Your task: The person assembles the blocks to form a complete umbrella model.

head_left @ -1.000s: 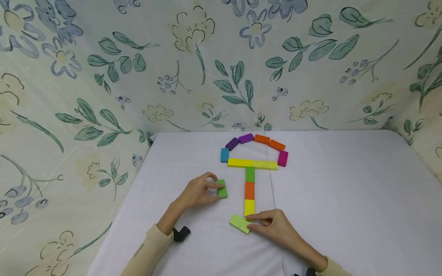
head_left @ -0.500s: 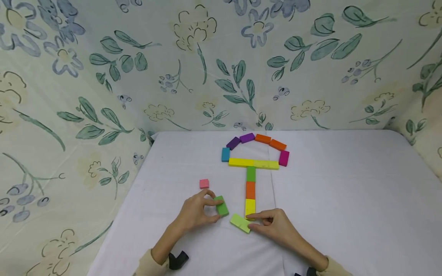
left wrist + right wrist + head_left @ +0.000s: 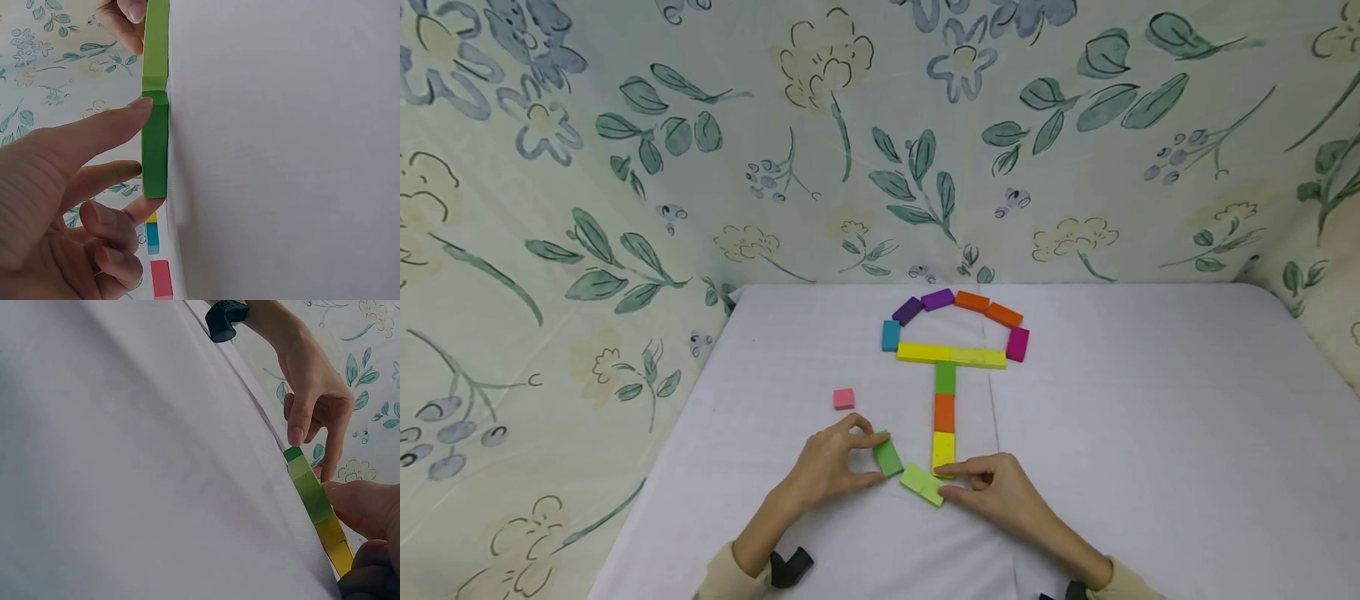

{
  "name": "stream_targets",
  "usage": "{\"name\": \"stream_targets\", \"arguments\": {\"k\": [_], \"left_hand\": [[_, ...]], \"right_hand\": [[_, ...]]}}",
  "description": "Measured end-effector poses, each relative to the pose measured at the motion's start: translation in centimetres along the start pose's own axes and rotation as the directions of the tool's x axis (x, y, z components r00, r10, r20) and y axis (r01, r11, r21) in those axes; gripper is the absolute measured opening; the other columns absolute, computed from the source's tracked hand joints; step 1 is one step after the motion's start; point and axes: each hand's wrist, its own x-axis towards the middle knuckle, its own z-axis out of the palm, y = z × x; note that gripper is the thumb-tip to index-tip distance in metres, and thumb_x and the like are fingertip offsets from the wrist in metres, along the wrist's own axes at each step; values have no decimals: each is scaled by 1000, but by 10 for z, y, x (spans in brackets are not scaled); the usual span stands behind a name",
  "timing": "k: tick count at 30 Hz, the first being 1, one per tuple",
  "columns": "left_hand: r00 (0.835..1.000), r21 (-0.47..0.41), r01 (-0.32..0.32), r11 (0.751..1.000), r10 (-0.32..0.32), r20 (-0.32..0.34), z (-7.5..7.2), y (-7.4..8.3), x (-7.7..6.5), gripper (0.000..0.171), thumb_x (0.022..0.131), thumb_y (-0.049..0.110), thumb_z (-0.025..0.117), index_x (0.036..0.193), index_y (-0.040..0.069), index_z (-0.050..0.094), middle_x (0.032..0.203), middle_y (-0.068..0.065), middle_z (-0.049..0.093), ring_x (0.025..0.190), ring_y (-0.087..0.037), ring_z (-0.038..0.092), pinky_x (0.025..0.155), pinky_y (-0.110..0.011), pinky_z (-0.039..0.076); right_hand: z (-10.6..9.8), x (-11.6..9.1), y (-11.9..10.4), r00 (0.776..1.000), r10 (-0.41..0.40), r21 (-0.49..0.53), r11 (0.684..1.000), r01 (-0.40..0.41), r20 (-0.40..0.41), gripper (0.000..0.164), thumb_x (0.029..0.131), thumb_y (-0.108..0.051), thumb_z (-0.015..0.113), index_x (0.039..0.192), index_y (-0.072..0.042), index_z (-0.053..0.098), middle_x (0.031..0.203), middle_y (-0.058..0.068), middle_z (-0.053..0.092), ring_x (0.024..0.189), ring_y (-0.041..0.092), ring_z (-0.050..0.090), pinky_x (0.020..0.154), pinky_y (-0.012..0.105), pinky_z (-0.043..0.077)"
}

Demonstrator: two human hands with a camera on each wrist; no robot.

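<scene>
My left hand (image 3: 829,462) pinches a green block (image 3: 889,456) by its ends, thumb at the near end and a finger at the far end. In the left wrist view this block's end meets, or nearly meets, a light green block (image 3: 155,47). My right hand (image 3: 1000,492) holds that light green block (image 3: 921,485) at its right end with the thumb, while the index fingertip lies by the lower end of a yellow block (image 3: 943,450). Above the yellow one, an orange block (image 3: 944,413) and another green block (image 3: 945,378) continue the upright column.
Across the column's top lies a yellow bar (image 3: 922,352). Over it curves an arch of blocks, from a blue block (image 3: 891,336) through purple and orange to a magenta block (image 3: 1018,343). A pink block (image 3: 843,399) sits alone beyond my left hand on the white cloth (image 3: 1150,417).
My left hand has drawn the green block nearer and then slightly right, up to the light green block. The pink block has come into sight behind it. My right hand has stayed in place.
</scene>
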Motion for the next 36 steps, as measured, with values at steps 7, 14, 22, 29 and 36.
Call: {"name": "stream_targets", "arguments": {"k": [7, 14, 22, 29, 36], "left_hand": [[1000, 12, -22, 1000, 22, 6, 0, 1, 2, 57, 77, 33, 93, 129, 16, 75, 113, 0, 64, 87, -14, 61, 68, -16, 44], [999, 25, -42, 999, 42, 20, -1, 1, 4, 58, 78, 33, 92, 131, 16, 74, 114, -1, 64, 88, -14, 62, 68, -16, 45], [999, 21, -16, 1000, 15, 49, -2, 1, 5, 59, 79, 36, 91, 133, 18, 73, 116, 0, 64, 90, -14, 62, 68, -16, 44], [999, -96, 41, 995, -40, 12, -14, -11, 8, 54, 81, 31, 90, 132, 22, 73, 118, 1, 63, 70, -5, 49, 62, -17, 40], [984, -156, 56, 986, -81, -160, -30, -42, 16, 39, 84, 16, 87, 122, 14, 78, 116, -7, 67, 59, 0, 38, 55, -17, 36]], "right_hand": [[0, 0, 0, 1000, 12, 1, 1000, -12, 3, 24, 82, -34, 88, 104, -24, 84, 55, -10, 30, 51, -2, 26, 50, 17, 26], [0, 0, 0, 1000, 25, 8, 1000, -25, 3, 25, 82, -33, 88, 105, -24, 84, 54, -10, 30, 50, -2, 26, 50, 17, 26], [-1, 1, 0, 999, 34, 14, 999, -34, 7, 25, 82, -32, 89, 104, -23, 84, 54, -10, 31, 50, -1, 26, 50, 17, 25], [-1, 2, 0, 999, 36, 11, 999, -36, 13, 25, 82, -33, 88, 104, -23, 84, 55, -10, 31, 51, -1, 26, 50, 18, 25], [-1, 2, 0, 999, 38, 17, 999, -38, 12, 24, 82, -32, 89, 104, -23, 84, 55, -9, 30, 51, -1, 26, 50, 18, 25]]}}
